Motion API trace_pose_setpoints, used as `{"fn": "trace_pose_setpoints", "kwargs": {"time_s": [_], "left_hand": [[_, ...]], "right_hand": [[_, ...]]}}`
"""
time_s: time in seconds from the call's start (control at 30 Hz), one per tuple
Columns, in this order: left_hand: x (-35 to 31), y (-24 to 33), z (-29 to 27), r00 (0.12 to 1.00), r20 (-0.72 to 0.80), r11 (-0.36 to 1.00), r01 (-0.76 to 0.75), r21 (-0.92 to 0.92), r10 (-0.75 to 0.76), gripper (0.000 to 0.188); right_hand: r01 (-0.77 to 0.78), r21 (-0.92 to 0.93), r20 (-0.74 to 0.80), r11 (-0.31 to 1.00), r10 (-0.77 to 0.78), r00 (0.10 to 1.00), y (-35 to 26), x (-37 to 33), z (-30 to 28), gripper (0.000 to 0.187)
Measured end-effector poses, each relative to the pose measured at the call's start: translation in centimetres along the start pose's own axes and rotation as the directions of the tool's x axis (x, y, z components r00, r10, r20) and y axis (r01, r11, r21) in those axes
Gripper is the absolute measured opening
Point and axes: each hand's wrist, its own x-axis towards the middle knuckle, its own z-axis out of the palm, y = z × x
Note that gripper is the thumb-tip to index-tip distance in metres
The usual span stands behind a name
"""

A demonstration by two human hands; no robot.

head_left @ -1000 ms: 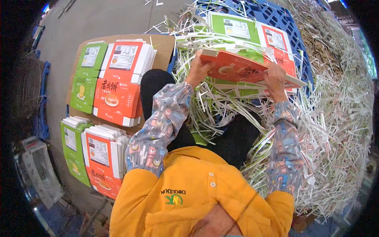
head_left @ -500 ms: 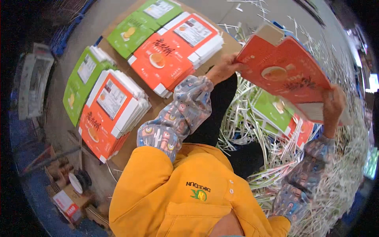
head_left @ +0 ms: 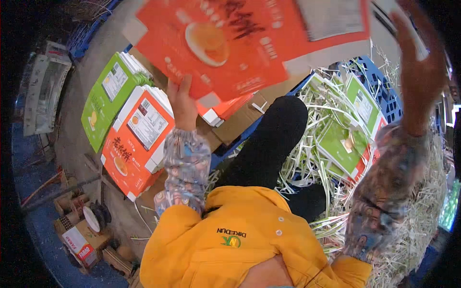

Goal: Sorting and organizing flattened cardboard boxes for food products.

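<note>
Raised before me is a flat red carton [head_left: 269, 57] with a picture of a round cake and a pale printed panel. My left hand [head_left: 183, 103] grips its lower left edge, the fingers partly hidden by the carton. My right hand [head_left: 422, 72] is lifted beyond the carton's right end, blurred, fingers apart and seemingly off it. Below the carton, part of a stack of red cartons [head_left: 230, 108] shows; the rest is hidden. Left of my left hand lie a stack of red flat cartons [head_left: 137, 139] and a stack of green ones [head_left: 108, 93].
At right, green cartons [head_left: 343, 146] lie among shredded paper strips [head_left: 312, 115] beside a blue plastic crate [head_left: 384, 91]. Brown cardboard [head_left: 240, 122] lies under the stacks. At lower left stand a small cardboard box [head_left: 81, 245] and a spool [head_left: 96, 216].
The red carton has swung from the right to the upper middle, its printed face now turned up toward me. My left hand moved left with it; my right hand rose and came off it.
</note>
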Motion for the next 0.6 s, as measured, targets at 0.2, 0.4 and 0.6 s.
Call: {"fn": "trace_pose_setpoints", "kwargs": {"time_s": [0.2,0.4,0.6], "left_hand": [[1.6,-14.2,-13.8,0.965,-0.155,0.958,0.235,0.167,-0.21,0.037],[1.0,-15.6,-14.6,0.864,-0.361,0.845,0.458,0.275,-0.351,0.028],[0.5,-17.5,-14.0,0.884,-0.385,0.923,0.347,0.166,-0.263,0.024]], "right_hand": [[-0.436,0.03,0.418,0.9,0.385,0.823,4.3,-17.7,3.9,0.017],[-0.835,-0.072,0.617,0.545,0.683,0.392,3.0,-30.9,0.8,0.017],[-0.88,-0.183,0.605,0.439,0.756,0.251,1.2,-39.2,-3.7,0.017]]}}
